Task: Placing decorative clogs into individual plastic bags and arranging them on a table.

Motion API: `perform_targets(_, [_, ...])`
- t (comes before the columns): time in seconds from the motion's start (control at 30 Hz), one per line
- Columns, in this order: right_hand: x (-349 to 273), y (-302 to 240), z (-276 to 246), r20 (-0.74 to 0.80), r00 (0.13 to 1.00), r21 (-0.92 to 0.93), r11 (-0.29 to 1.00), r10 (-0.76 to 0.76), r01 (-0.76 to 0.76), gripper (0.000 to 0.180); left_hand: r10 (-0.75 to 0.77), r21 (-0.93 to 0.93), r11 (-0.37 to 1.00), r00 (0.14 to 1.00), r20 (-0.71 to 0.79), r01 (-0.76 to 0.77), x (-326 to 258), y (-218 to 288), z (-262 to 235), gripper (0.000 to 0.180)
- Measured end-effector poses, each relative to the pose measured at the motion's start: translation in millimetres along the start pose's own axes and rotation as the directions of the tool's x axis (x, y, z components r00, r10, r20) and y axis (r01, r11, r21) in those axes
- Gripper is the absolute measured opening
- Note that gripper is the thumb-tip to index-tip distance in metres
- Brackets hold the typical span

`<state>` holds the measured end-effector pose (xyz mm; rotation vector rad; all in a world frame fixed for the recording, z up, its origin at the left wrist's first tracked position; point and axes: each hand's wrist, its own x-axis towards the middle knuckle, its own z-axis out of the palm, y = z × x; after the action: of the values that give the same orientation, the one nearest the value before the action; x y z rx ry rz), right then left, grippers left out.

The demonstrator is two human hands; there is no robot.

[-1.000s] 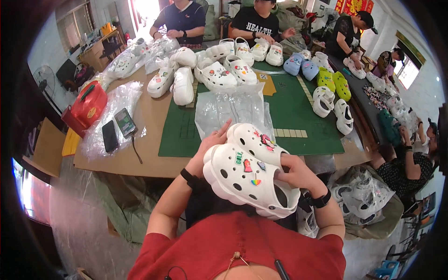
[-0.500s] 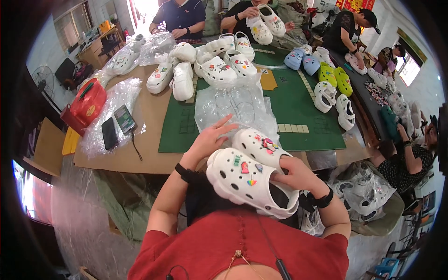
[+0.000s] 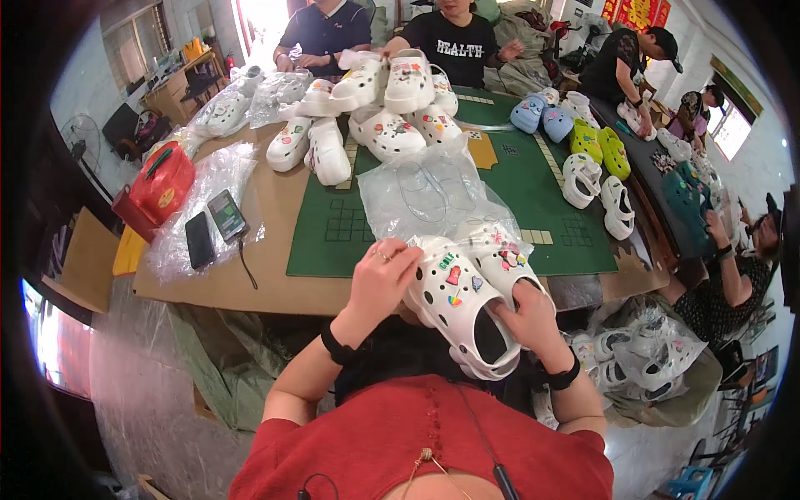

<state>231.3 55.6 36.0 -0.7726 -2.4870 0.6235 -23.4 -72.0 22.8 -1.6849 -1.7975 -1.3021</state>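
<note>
Holding the pair of white clogs (image 3: 473, 292) with the right hand (image 3: 537, 321), clamped at the foot openings, with fingers partly hidden inside. Note the clogs side by side, toes pointing away, above the near edge of the counter (image 3: 258, 287). Note also the left hand (image 3: 379, 279) beside the toe of the left clog, fingers curled and drawn together at the border of the clear bag (image 3: 417, 196); cannot tell if pinching the plastic or only touching it. See the bag lying on the green mat (image 3: 321, 250), with near border seemingly over the toes.

For working well here, better to press both clogs firmly together and to level the toes, so as not to catch the thin plastic on one of them. Better also to lift the border clear of the coloured charms (image 3: 453, 275), and to move slowly, because of possible snagging or tearing. Avoid squeezing the openings too hard, for fear of bending the rims. Mind the heap of white clogs (image 3: 387, 133) toward the far edge of the counter, and leave enough room before it.
</note>
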Motion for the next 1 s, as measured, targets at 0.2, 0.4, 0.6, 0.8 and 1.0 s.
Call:
perform_targets(0.2, [10.3,-18.7,11.6,0.016,0.996,-0.054,0.994,0.091,-0.09,0.029,0.113,-0.166,0.981,0.992,0.057,-0.103,-1.7,31.3,6.5,0.02])
perform_targets(0.4, [34.7,-29.6,29.5,-0.051,0.999,0.023,1.0,0.011,-0.01,0.03,0.131,-0.224,0.968,0.989,0.065,-0.113,-3.4,27.7,-6.7,0.023])
perform_targets(0.6, [64.7,-50.3,71.2,-0.07,0.995,0.08,0.994,0.074,-0.069,0.038,-0.069,0.048,0.996,0.985,-0.156,0.077,-7.8,-10.5,-19.2,0.038])
perform_targets(0.8, [60.6,-64.5,58.1,0.034,0.995,0.026,0.995,-0.099,0.098,0.048,-0.703,-0.508,0.555,0.698,0.136,0.659,-78.4,-95.9,9.6,0.067])
perform_targets(1.0, [62.5,-5.1,1.8,-0.144,0.99,0.314,0.948,-0.012,0.057,0.046,-0.694,-0.566,0.408,0.646,0.317,0.716,-72.2,-74.9,-19.9,0.076])
